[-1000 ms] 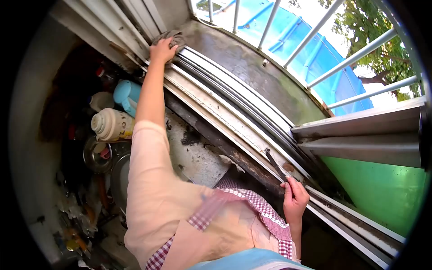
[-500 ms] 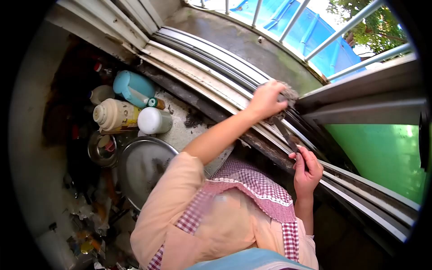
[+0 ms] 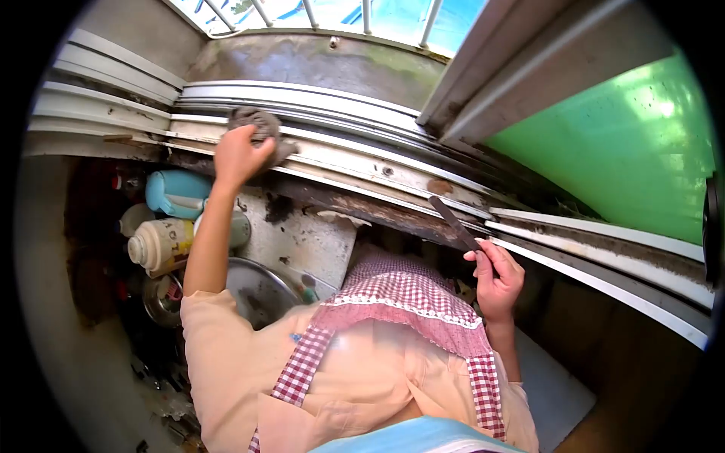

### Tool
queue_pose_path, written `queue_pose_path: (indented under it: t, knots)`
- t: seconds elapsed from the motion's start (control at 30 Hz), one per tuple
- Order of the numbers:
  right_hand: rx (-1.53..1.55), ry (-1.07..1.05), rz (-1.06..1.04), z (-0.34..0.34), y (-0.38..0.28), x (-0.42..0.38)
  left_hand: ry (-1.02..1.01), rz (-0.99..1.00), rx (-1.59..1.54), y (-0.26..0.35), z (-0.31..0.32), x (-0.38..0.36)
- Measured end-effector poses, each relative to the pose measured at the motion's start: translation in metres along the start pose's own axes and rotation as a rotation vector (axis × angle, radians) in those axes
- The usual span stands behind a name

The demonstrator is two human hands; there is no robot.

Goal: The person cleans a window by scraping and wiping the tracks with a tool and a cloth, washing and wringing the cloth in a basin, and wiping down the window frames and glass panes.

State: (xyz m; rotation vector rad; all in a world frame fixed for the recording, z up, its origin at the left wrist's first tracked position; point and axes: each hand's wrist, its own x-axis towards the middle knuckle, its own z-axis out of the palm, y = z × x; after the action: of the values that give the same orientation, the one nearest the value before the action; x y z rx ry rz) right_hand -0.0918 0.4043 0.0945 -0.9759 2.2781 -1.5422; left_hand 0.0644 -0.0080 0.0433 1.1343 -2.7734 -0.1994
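Observation:
A crumpled grey-brown cloth (image 3: 260,127) is gripped in my left hand (image 3: 240,157), which presses it on the white window track (image 3: 340,155) towards the left end. Between the fingertips of my right hand (image 3: 497,278) is a thin dark flat tool (image 3: 453,221), its tip pointing up and left over the track. A brown stain (image 3: 439,186) marks the track just above that tip. The track has dark dirt in its grooves, and a small round screw or hole shows midway along it.
Below the sill at left are a blue jug (image 3: 174,192), a cream bottle (image 3: 160,245), a metal basin (image 3: 257,291) and a small metal bowl (image 3: 162,298). A sash with green glass (image 3: 619,143) stands at right. White bars (image 3: 366,15) cross the top.
My left hand has slid the cloth left along the track, away from the sash. My right hand still holds the dark tool, now farther from the cloth. The view has turned.

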Motion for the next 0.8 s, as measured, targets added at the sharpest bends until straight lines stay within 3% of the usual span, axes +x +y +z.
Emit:
queue_pose_path:
  t: [0.07,0.2,0.23,0.33,0.37,0.4,0.43,0.47,0.63,0.73,0.77,0.8]
  knots:
    - [0.013,-0.012,-0.015,-0.011,0.009,-0.007,-0.173,0.020,-0.088,0.058,0.009,-0.010]
    - [0.055,0.004,-0.062,-0.034,0.028,-0.024,-0.033,0.295,-0.161,0.150,0.031,-0.034]
    - [0.058,0.000,-0.056,-0.039,0.034,-0.031,-0.164,0.206,-0.044,0.166,0.025,-0.037]
    - [0.061,0.033,-0.030,-0.057,0.038,-0.047,0.211,0.281,0.180,0.211,0.007,-0.064]
    - [0.068,0.052,-0.003,-0.061,0.043,-0.052,0.145,0.365,0.179,0.224,0.013,-0.068]
    - [0.073,0.070,0.023,-0.063,0.045,-0.056,0.219,0.611,0.051,0.231,0.021,-0.068]
    - [0.067,0.099,0.016,-0.065,0.048,-0.060,0.061,0.813,-0.198,0.245,0.019,-0.063]
    - [0.051,0.108,-0.017,-0.067,0.052,-0.064,-0.033,0.959,-0.077,0.257,0.025,-0.056]
    - [0.009,0.193,-0.056,-0.083,0.060,-0.080,-0.277,1.180,0.205,0.264,0.064,-0.012]
    - [-0.046,0.298,-0.002,-0.096,0.062,-0.096,-0.208,0.982,0.113,0.267,0.059,-0.022]
    - [-0.065,0.348,0.012,-0.100,0.064,-0.102,-0.297,0.831,-0.144,0.270,0.057,-0.035]
    - [-0.098,0.392,0.027,-0.104,0.066,-0.109,-0.324,0.819,-0.357,0.278,0.037,-0.054]
